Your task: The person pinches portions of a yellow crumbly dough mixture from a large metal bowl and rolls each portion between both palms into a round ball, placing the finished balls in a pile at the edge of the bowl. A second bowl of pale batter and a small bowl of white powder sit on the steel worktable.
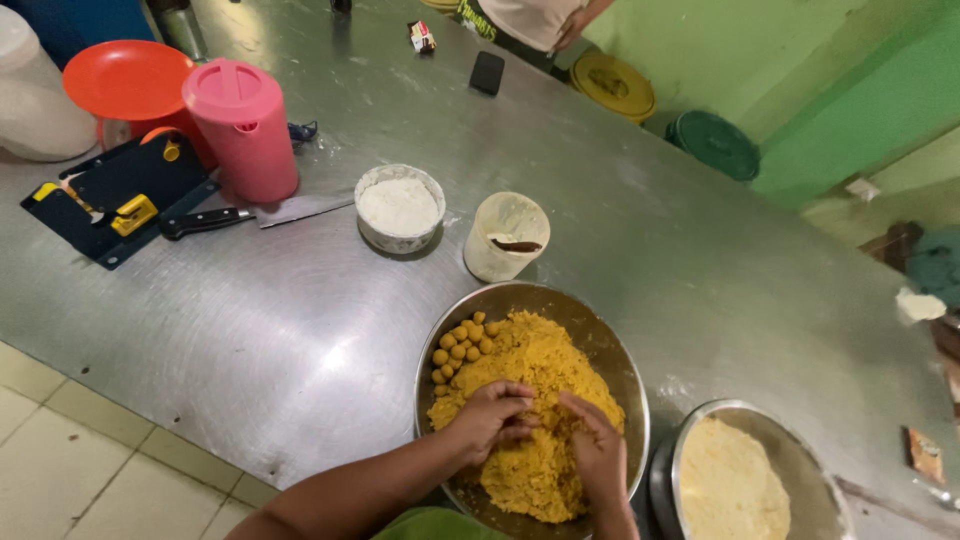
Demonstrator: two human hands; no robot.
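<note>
Yellow dough [535, 400] under both hands [545, 430]

A small box [422, 36], white with red and dark printing, is lying at the far edge of the tabletop [300, 330]. Just right of it and nearer, a black phone [487, 72] is lying flat, its screen dark. At the right edge a small brown packet [924, 453] is lying beside a metal bowl [830, 480].
</note>
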